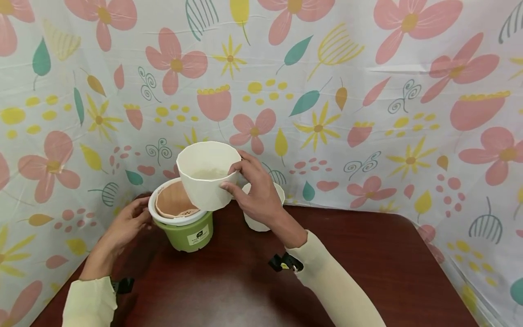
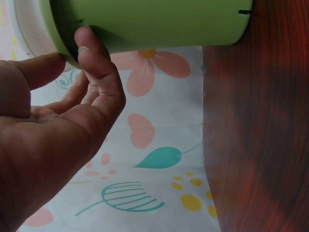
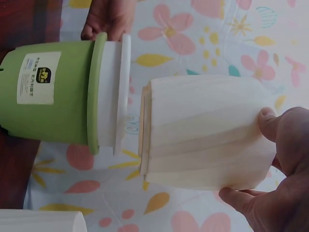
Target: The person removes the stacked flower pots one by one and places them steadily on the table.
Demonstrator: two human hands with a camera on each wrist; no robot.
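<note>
Where the held pot (image 1: 207, 190) overlaps, another (image 1: 173, 200) seems perforated.

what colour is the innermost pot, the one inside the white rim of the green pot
The innermost pot is a light terracotta, best seen in the head view.

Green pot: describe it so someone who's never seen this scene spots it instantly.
Find the dark red-brown table against the flowered backdrop. Near its back left, the green pot stands outermost around a white pot, with a terracotta-coloured pot nested inside. Unlike those and the two cream pots to its right, it is green and shows a pale label.
</note>
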